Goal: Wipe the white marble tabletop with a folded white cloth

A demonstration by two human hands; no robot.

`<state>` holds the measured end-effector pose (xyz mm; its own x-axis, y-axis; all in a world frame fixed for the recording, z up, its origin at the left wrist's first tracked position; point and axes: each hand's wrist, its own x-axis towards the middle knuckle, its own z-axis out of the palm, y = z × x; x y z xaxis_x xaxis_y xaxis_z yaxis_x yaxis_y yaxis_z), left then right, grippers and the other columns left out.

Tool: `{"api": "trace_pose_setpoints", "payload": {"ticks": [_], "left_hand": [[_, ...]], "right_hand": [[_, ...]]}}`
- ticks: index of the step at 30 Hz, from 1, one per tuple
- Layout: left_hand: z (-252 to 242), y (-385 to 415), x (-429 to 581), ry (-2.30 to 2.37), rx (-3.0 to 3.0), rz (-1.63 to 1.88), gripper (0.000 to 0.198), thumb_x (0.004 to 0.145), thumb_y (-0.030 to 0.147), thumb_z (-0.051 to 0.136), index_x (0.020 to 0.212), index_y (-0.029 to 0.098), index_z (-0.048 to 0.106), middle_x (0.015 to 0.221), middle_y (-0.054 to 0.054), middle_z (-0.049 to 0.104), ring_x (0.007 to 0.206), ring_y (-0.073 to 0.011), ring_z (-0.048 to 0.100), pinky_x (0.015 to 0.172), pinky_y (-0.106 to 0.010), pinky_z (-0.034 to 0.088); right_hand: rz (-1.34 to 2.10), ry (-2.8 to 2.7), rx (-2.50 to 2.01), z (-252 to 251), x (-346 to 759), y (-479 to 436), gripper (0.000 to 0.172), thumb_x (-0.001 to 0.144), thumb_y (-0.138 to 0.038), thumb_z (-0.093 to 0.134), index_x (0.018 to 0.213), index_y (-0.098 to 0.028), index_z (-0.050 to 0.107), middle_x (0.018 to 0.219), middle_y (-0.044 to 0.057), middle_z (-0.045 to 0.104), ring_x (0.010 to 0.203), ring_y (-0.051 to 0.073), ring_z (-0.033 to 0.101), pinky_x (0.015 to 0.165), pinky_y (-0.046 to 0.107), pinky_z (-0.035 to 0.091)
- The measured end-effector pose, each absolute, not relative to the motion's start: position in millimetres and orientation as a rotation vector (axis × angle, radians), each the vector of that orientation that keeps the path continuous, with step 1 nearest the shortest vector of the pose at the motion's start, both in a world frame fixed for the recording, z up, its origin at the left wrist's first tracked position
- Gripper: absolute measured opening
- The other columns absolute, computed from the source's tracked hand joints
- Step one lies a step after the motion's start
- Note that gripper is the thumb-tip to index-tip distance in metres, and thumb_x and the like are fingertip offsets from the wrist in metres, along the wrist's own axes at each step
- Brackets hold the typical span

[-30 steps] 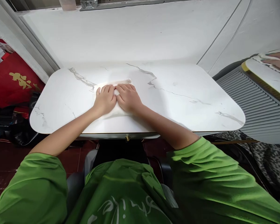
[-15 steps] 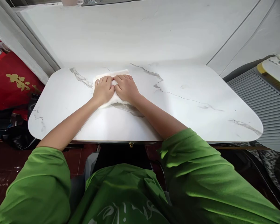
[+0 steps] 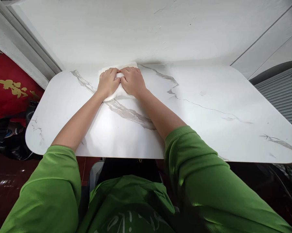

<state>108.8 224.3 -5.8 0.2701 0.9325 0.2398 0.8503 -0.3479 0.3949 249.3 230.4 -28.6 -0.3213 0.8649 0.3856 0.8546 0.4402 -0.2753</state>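
Note:
A white cloth [image 3: 121, 93] lies flat on the white, grey-veined tabletop [image 3: 204, 129], close to the wall. My left hand [image 3: 108, 83] presses on the cloth's left half, fingers together and slightly curled over it. Beside it, my right hand [image 3: 133, 81] bears down on the right half in the same way. The two hands touch or nearly touch at the index fingers and thumbs, and a bit of cloth bulges between them. Both arms are stretched forward, and the cloth under the palms is hidden.
A white wall [image 3: 136, 35] rises behind the table's far edge. At the left are a red bag with gold print [image 3: 12, 87] and dark items below it. A grey ribbed object [image 3: 279, 94] stands beyond the table's right side.
Both hands have pushed the cloth farther from me, up to the wall, uncovering more of the grey vein in front of it. The camera view has shifted closer to the table.

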Motion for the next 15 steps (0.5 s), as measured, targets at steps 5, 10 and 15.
{"api": "trace_pose_setpoints", "payload": {"ticks": [5, 10, 15], "left_hand": [[-8, 244, 110, 1.666, 2.348, 0.681, 0.038, 0.09, 0.022, 0.042, 0.122, 0.029, 0.06, 0.13, -0.005, 0.061, 0.131, -0.0256, 0.049, 0.116, -0.042, 0.031], [-11, 259, 110, 1.634, 2.345, 0.722, 0.038, 0.089, 0.023, 0.042, 0.122, 0.029, 0.059, 0.127, -0.005, 0.062, 0.132, -0.0279, 0.048, 0.115, -0.046, 0.031], [-7, 266, 113, 1.683, 2.32, 0.703, 0.037, 0.087, 0.023, 0.043, 0.119, 0.031, 0.06, 0.127, -0.004, 0.061, 0.129, -0.0288, 0.05, 0.116, -0.046, 0.033]], "right_hand": [[-0.021, -2.241, -1.433, -34, 252, 253, 0.058, 0.102, -0.045, 0.01, 0.13, -0.022, 0.056, 0.122, 0.015, 0.063, 0.119, 0.035, 0.053, 0.104, 0.057, 0.036], [-0.002, -2.233, -1.44, -33, 253, 264, 0.064, 0.1, -0.054, 0.01, 0.129, -0.02, 0.056, 0.125, 0.016, 0.062, 0.121, 0.035, 0.052, 0.104, 0.056, 0.035], [0.145, -2.127, -1.408, -39, 252, 288, 0.07, 0.096, -0.057, 0.004, 0.12, -0.022, 0.06, 0.122, 0.014, 0.066, 0.129, 0.032, 0.044, 0.111, 0.054, 0.027]]}}
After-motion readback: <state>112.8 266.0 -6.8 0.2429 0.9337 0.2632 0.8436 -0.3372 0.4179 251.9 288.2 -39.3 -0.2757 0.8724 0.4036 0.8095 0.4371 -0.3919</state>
